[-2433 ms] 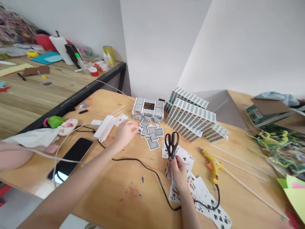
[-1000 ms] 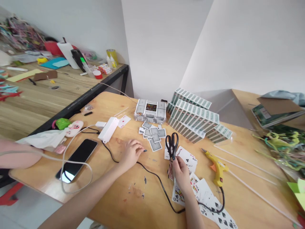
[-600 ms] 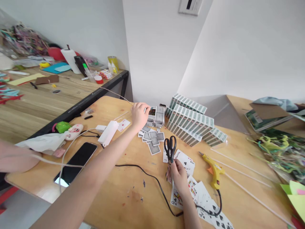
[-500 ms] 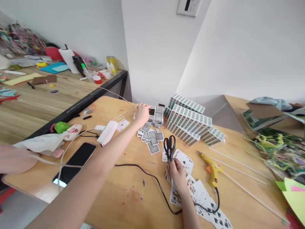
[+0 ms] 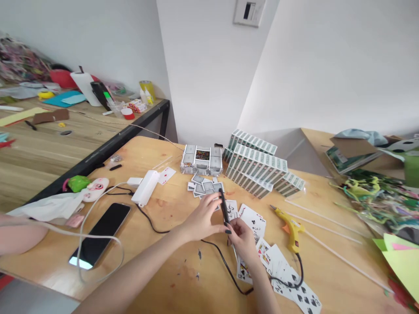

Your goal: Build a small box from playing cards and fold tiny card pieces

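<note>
My right hand (image 5: pixel 242 237) is closed around a pair of scissors (image 5: pixel 224 207), its black handles pointing up and seen edge-on. My left hand (image 5: pixel 204 218) reaches up beside the handles, thumb and fingers spread; whether it touches them I cannot tell. Playing cards (image 5: pixel 253 221) lie face up below and to the right of my right hand. Beyond my left hand is a loose pile of small grey-backed card pieces (image 5: pixel 207 186). Behind the pile stands a box-like piece built of cards (image 5: pixel 202 159).
Green-and-white card boxes (image 5: pixel 258 165) stand stacked at the back. A yellow glue gun (image 5: pixel 291 229) lies to the right, its black cord crossing the table, near thin white sticks (image 5: pixel 327 229). On the left are a phone (image 5: pixel 101 233), a white power strip (image 5: pixel 145 188) and cables.
My left hand has drawn back from the card-built piece to the scissors, uncovering that piece. The scissors have turned from showing their handle loops to edge-on in my right hand.
</note>
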Motion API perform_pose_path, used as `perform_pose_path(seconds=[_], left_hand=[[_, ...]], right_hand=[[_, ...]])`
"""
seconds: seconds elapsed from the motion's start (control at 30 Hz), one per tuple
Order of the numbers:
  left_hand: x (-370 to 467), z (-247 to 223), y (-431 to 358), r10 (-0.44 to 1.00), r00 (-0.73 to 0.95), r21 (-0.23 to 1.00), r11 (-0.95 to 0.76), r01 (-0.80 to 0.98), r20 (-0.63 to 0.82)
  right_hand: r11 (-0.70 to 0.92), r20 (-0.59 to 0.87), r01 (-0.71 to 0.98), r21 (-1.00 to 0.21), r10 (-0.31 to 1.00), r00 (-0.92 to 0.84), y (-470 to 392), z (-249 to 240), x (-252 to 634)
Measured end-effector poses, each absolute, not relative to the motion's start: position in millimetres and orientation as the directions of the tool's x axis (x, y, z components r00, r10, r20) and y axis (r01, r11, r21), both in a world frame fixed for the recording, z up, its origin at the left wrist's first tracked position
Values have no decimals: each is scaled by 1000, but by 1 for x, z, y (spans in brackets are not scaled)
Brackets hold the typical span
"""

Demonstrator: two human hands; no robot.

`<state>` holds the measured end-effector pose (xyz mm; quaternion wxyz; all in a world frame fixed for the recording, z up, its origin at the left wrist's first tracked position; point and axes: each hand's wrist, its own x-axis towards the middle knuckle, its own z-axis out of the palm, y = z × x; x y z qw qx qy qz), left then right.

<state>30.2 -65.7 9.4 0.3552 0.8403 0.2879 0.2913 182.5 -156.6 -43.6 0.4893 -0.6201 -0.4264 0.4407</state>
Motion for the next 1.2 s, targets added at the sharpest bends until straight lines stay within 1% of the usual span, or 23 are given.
perform_pose_path(seconds=[0.07, 0.17, 0.23, 0.3, 0.37, 0.43, 0.5, 0.57, 0.63, 0.67, 0.77, 0.87, 0.97, 1.03, 1.1, 1.2], left_hand=[[24, 5, -66, 775, 589, 880, -423, 217, 228], [21, -4, -62, 933, 346, 987, -139, 83, 102], [21, -8, -60, 985, 168, 999, 42, -26, -37], [18, -11, -57, 982, 96, 975, 177, -137, -165], [11, -12, -52, 965, 98, 938, 258, -232, -242], [-1, -12, -43, 958, 83, 912, 288, -293, -276], [-18, -12, -28, 960, 25, 918, 276, -286, -280], [-37, -13, -9, 967, -84, 961, 223, -161, -239], [-54, -18, 11, 965, -198, 979, 189, 77, -170], [-62, -22, 20, 967, -207, 961, 193, 198, -151], [-76, -31, 38, 977, -195, 837, 179, 517, -89], [-77, -36, 46, 991, -130, 641, 86, 763, 22], [-72, -37, 48, 994, -42, 435, -5, 900, 97], [-69, -39, 49, 995, -21, 331, -11, 944, 94], [-68, -40, 49, 997, 11, 267, -32, 963, 79], [-69, -41, 48, 991, 65, 243, -92, 966, 114]], right_hand=[[-136, -97, 159, -978, 967, 234, -155, -36, 179], [-107, -52, 247, -963, 974, 219, -150, -26, 167], [-100, -31, 309, -946, 975, 221, -144, -22, 157], [-105, -24, 357, -928, 974, 224, -137, -18, 145], [-121, -52, 355, -927, 979, 196, -132, -16, 134], [-151, -118, 284, -947, 984, 130, -130, -17, 127], [-182, -173, 190, -965, 983, 67, -132, -20, 125], [-205, -199, 119, -971, 978, 62, -138, -26, 128], [-231, -222, 66, -971, 967, 122, -144, -33, 136], [-243, -233, 40, -969, 958, 166, -148, -36, 141], [-250, -243, -12, -968, 929, 279, -160, -45, 157], [-234, -216, 2, -972, 904, 368, -176, -49, 166], [-257, -209, 75, -963, 896, 392, -197, -49, 165], [-272, -199, 173, -947, 915, 351, -210, -46, 160], [-267, -175, 304, -915, 939, 296, -220, -40, 154], [-240, -137, 477, -845, 961, 241, -228, -33, 146]])
